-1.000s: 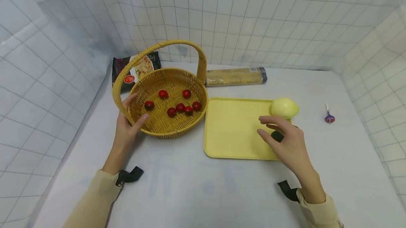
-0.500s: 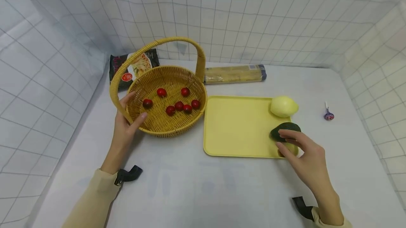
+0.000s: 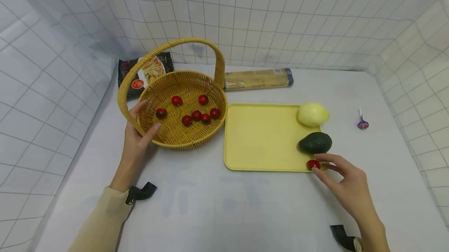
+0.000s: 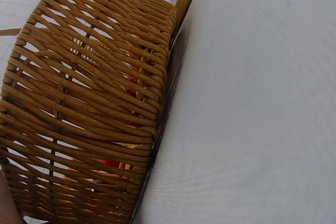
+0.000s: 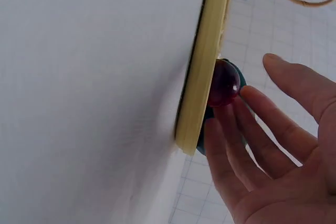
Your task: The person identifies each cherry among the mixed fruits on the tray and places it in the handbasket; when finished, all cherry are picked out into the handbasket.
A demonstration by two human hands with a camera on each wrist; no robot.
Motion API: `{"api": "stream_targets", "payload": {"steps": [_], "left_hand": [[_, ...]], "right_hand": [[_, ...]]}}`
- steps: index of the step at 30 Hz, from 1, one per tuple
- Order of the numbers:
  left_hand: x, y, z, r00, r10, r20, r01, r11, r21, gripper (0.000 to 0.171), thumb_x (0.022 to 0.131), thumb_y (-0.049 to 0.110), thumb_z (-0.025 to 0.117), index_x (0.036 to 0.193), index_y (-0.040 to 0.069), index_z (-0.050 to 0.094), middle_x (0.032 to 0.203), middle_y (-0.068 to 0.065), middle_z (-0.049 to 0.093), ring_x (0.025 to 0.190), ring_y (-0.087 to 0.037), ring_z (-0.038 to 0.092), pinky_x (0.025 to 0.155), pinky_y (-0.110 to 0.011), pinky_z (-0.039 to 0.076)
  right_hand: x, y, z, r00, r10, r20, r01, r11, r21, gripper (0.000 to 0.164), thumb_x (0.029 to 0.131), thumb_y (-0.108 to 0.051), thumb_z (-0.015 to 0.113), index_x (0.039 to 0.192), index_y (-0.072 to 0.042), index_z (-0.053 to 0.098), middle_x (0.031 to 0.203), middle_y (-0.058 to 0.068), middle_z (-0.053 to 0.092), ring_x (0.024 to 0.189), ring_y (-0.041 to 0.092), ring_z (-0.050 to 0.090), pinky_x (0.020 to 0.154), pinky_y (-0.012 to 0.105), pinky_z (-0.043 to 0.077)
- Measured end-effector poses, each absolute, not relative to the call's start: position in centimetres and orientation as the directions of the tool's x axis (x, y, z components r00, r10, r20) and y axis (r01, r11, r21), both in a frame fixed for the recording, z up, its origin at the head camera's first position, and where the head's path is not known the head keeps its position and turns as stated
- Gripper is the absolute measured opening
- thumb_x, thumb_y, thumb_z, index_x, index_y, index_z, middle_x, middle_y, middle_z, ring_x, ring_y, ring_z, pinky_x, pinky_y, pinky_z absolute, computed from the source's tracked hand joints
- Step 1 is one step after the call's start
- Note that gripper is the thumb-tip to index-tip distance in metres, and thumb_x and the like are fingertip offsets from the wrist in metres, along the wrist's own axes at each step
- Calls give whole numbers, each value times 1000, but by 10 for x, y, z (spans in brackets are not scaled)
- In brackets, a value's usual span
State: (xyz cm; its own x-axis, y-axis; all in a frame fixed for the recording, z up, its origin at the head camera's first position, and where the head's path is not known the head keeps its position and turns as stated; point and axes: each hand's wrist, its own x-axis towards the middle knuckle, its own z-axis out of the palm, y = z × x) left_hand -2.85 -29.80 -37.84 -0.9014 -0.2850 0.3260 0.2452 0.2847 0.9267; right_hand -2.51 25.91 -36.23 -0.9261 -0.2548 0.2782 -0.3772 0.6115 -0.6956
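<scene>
My left hand grips the near left side of a yellow wicker basket, thumb over the rim beside the foot of its tall handle. Several red cherries lie in the basket. At the near right corner of a yellow tray, my right hand is around a single cherry. In the right wrist view the thumb stands apart from this cherry, while the fingertips are close to or touching it. A dark green avocado and a pale yellow lemon-shaped fruit lie behind it on the tray.
A black food packet lies behind the basket. Along the back, a long clear-wrapped yellowish pack lies flat. A lollipop rests on the white table right of the tray. Grid-lined white sheets enclose the table.
My right hand has moved right and toward me, from over the tray, past the avocado, to the cherry in the near corner. The left hand keeps its grip on the basket.
</scene>
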Motion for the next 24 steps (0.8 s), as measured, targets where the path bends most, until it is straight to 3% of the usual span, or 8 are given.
{"api": "stream_targets", "payload": {"steps": [6,24], "left_hand": [[-27,-298,-379,-906,-284,313,227,297,928,74,92,5,71,160,10,42,163,-12,42,157,-21,31,128,-33,19],[-26,-299,-376,-914,-269,304,212,323,922,73,94,6,70,161,12,40,164,-11,40,157,-24,32,127,-35,22]], "right_hand": [[-28,259,-367,-901,-360,243,-432,678,-595,54,76,1,92,123,-19,75,113,-5,76,96,2,67,89,5,44],[-34,245,-367,-844,-449,294,-535,666,-520,52,73,10,89,118,-12,75,109,-1,76,89,14,74,88,4,46]]}}
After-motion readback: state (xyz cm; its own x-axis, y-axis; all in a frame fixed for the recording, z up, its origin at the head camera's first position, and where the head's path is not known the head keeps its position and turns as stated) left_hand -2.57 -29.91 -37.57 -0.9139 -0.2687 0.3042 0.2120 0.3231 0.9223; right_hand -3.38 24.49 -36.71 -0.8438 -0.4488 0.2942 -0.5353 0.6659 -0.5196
